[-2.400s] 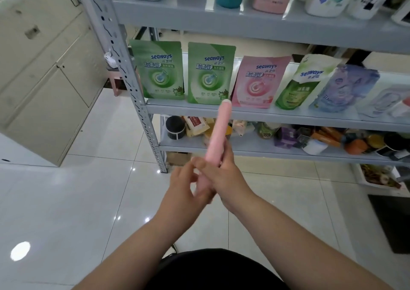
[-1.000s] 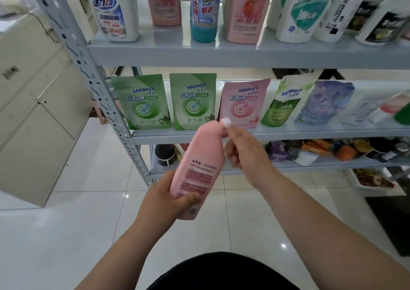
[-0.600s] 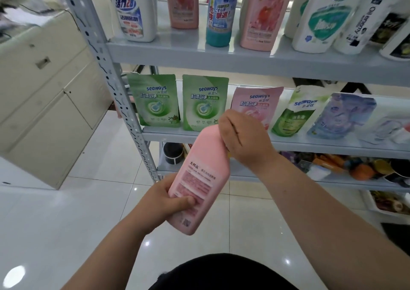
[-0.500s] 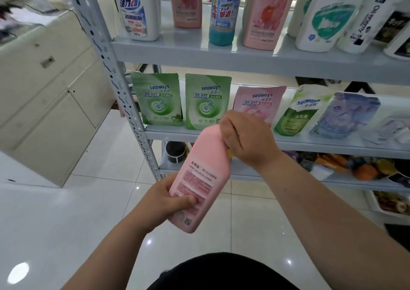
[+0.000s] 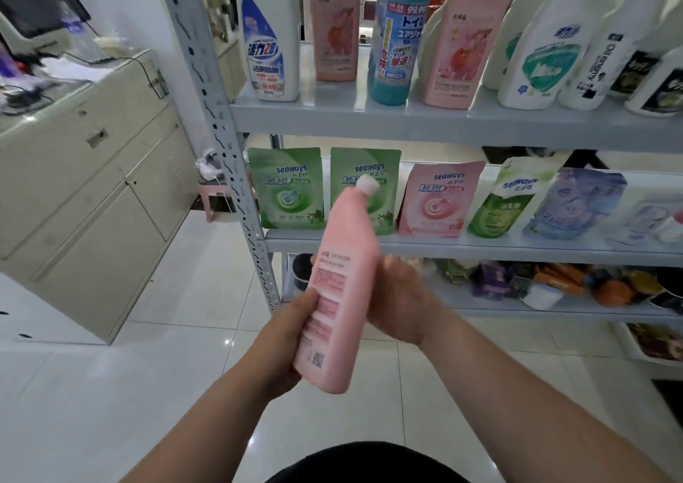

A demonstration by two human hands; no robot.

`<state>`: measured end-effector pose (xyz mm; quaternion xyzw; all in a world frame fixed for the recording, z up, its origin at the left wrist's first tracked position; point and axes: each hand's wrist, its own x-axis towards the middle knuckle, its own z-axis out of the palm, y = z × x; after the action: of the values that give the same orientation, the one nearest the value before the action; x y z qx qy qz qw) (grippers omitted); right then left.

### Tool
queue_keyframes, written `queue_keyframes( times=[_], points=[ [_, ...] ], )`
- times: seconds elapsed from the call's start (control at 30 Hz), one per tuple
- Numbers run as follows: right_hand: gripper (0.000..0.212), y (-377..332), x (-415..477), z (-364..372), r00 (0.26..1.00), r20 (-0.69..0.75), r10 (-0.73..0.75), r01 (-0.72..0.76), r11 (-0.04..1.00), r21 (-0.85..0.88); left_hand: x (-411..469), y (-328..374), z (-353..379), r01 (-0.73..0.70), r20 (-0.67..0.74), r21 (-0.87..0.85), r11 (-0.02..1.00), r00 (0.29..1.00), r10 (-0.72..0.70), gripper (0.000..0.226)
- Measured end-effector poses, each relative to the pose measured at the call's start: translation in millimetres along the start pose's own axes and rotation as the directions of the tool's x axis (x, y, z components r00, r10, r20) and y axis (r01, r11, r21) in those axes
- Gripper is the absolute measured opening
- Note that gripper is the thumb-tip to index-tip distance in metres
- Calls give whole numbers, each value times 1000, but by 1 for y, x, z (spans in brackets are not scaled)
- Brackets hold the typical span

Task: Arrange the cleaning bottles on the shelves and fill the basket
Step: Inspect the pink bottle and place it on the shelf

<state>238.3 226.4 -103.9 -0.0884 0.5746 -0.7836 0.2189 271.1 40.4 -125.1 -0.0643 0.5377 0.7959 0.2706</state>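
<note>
So the pink bottle (image 5: 342, 279) isn't on any shelf. It's up in the air in front of the left end of the middle shelf (image 5: 480, 251), leaning a bit to the right. Its white cap (image 5: 368, 185) is on top and the back label with the small print faces the camera. It's opaque, so I can't tell how full it is.

Left hand (image 5: 282, 338) grips the lower part from the left side, thumb lying along the label edge. Right hand (image 5: 401, 297) is wrapped round the back of the bottle about halfway up, and you can just see fingertips (image 5: 314, 261) poking out past its left edge. Both forearms reach up from the bottom of the view.

The top shelf (image 5: 369, 120) holds a row of standing bottles. From the left end that's a white bottle with a blue label (image 5: 269, 39), a pale pink bottle (image 5: 336, 28), a blue bottle (image 5: 397, 39) and a bigger pink bottle (image 5: 462, 46), then several white ones (image 5: 543, 61) towards the right.

On the middle shelf there are refill pouches standing upright: two green pouches (image 5: 286, 187) at the left end, then a pink pouch (image 5: 439, 201), and more further right.

The bottom shelf (image 5: 517, 310) has a jumble of small packs, too blurry to name. A beige cabinet (image 5: 92, 194) stands left of the rack.
</note>
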Motion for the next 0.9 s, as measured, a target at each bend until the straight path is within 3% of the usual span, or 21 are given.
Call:
queue_keyframes(
  times=[0.03,0.1,0.23,0.33,0.43,0.5,0.67,0.83,0.9],
  points=[
    [111,4,1,9,999,49,-1,1,1000,15,0,2,-2,36,48,-70,997,998,-32,45],
    [126,9,9,22,999,-11,-48,48,999,5,2,6,-6,49,113,-114,992,993,-36,66],
    [122,8,24,36,944,-276,-178,130,974,-184,5,15,-25,48,167,-7,999,985,-46,74],
    [101,7,33,38,854,-423,-302,167,930,-327,6,17,-38,-64,147,14,998,987,61,79],
    [73,0,35,43,828,-433,-356,180,901,-396,7,22,-43,-164,72,42,986,984,160,65],
    [70,-5,36,46,815,-442,-376,159,877,-454,11,28,-45,-207,40,56,977,978,205,57],
    [84,-13,44,50,828,-424,-366,107,846,-522,26,48,-44,-274,29,92,957,962,272,30],
    [109,-44,68,39,796,-426,-429,141,817,-559,61,89,-28,-330,44,314,890,942,334,52],
    [115,-66,85,34,770,-428,-473,182,806,-563,76,111,-17,-375,70,326,868,925,374,53]
  ],
)
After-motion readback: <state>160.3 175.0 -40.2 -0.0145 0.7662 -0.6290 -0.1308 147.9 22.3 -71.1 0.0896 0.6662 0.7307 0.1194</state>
